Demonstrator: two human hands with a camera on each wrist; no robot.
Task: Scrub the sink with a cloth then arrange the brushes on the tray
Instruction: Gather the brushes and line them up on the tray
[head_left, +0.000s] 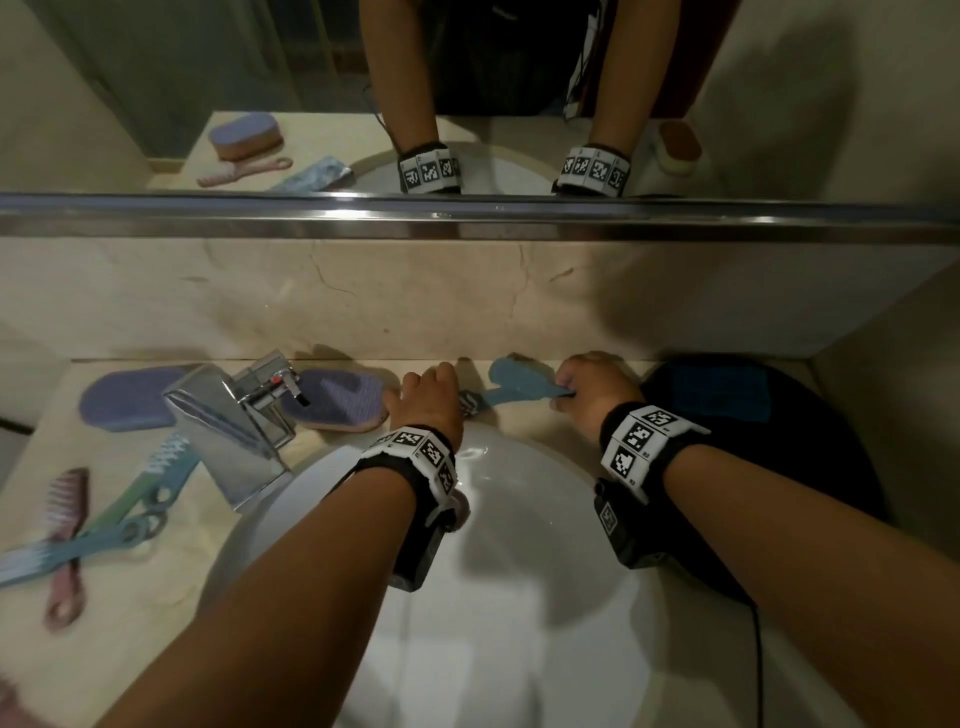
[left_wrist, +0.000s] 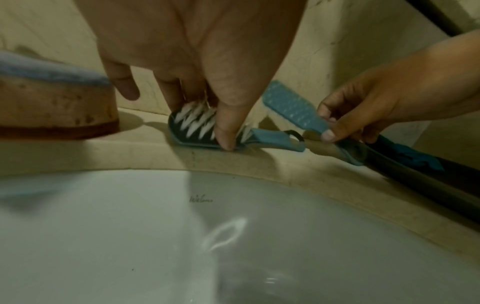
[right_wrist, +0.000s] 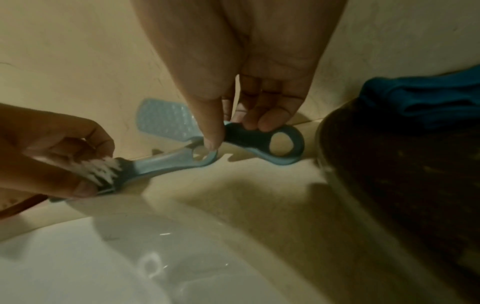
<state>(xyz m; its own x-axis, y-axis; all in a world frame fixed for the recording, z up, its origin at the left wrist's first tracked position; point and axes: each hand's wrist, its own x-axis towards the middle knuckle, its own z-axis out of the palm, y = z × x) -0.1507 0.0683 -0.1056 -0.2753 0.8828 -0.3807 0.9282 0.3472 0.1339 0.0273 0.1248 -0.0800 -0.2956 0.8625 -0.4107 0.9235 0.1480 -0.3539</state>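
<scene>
Brush head (head_left: 470, 402) behind left hand (head_left: 431, 400)

ACCESS: basin (head_left: 519, 597) open from above | BLOCKED LEFT: faucet (head_left: 228, 431), scrub brush (head_left: 337, 400) | BLOCKED RIGHT: dark tray (head_left: 810, 467) | REAR: wall (head_left: 467, 296)

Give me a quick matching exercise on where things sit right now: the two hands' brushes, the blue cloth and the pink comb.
Things:
1. White-bristled brush
2. Blue brush with ring handle
3. Blue cloth
4. Pink comb

Places or states:
A. Lying in the dark tray right of the sink
B. Pinched at its handle by the right hand
C. On the counter left of the faucet
D. Gripped at its head by the left hand, resting on the counter

Pairs: 1-D, 2-B, 3-A, 4-C
</scene>
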